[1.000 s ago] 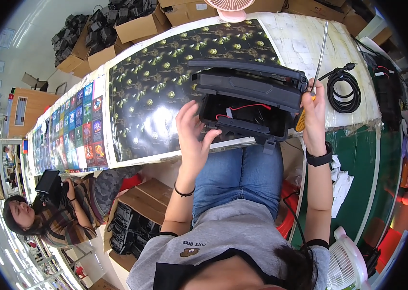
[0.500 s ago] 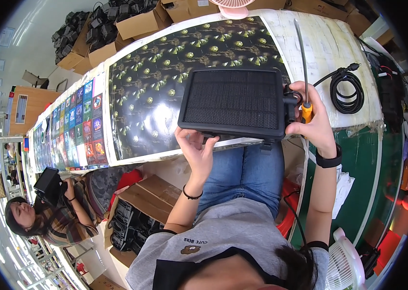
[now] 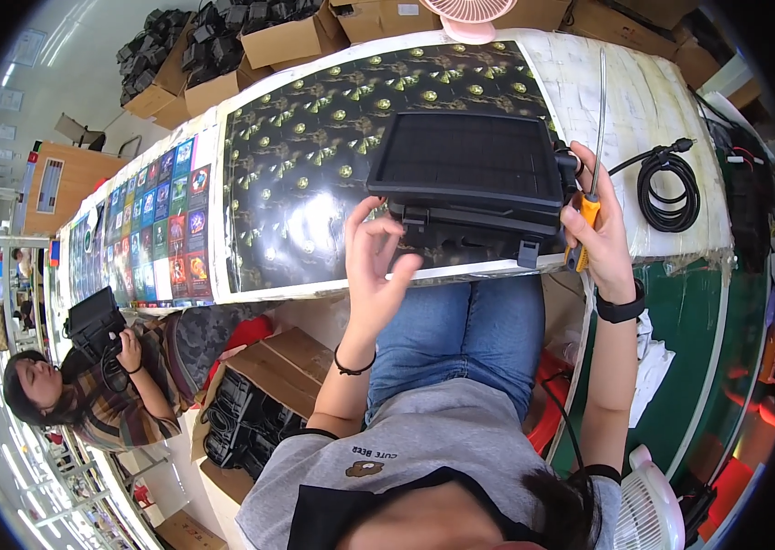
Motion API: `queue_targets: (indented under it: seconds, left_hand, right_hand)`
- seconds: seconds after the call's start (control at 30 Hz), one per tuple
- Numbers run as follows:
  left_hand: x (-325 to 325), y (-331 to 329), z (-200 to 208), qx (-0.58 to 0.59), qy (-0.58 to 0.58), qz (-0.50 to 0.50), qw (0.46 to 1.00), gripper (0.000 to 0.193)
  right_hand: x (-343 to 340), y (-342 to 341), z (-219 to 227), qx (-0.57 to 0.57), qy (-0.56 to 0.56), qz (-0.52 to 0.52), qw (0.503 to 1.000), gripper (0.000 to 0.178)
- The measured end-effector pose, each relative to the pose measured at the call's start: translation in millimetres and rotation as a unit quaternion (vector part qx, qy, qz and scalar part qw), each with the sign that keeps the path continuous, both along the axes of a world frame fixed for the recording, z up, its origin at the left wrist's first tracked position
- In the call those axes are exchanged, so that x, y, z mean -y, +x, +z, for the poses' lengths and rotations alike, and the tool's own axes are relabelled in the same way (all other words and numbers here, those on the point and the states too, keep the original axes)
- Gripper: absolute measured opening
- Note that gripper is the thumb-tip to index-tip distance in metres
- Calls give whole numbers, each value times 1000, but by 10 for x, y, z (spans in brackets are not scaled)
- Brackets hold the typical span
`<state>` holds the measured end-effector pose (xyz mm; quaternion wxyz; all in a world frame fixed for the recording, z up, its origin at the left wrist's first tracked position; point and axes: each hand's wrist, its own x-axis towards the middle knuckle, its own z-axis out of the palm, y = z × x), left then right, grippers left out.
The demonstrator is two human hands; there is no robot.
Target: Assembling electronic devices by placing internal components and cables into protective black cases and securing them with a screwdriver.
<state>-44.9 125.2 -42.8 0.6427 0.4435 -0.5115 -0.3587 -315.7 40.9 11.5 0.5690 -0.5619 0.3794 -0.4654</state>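
Your left hand (image 3: pixel 378 261) props up the near left edge of a black panel-topped case (image 3: pixel 475 188), fingers spread and pressing rather than wrapped around it, while your right hand (image 3: pixel 594 234) steadies the case's right end with its grip closed on an orange-handled screwdriver (image 3: pixel 592 147), the shaft pointing away toward the far side of the bench (image 3: pixel 644 82). The case sits tilted at the near edge of the bench, over a dark patterned mat (image 3: pixel 314 174), partly overhanging your lap. A coiled black cable (image 3: pixel 669 188) lies just to the right, and a pink fan (image 3: pixel 470 11) stands at the far edge. The risk here is a slip: with the left hand only pushing and the right hand sharing its hold with the tool, the case could tip off the near edge, or the screwdriver could drop or scrape the dark panel. At far left, another person (image 3: pixel 85 385) sits holding a similar black unit.
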Motion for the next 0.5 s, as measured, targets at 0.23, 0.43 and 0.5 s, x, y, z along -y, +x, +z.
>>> queue_targets:
  seconds: [0.23,0.43,0.5]
  left_hand:
    - [31,-42,-30,221,-35,50,973,95]
    - [309,-6,-105,325,-69,39,942,107]
    - [431,-45,-32,316,-60,50,946,107]
  right_hand:
    - [7,50,-44,-3,11,-30,999,66]
    - [41,130,-154,-37,26,-107,993,58]
    - [54,158,-228,-3,62,-128,990,54]
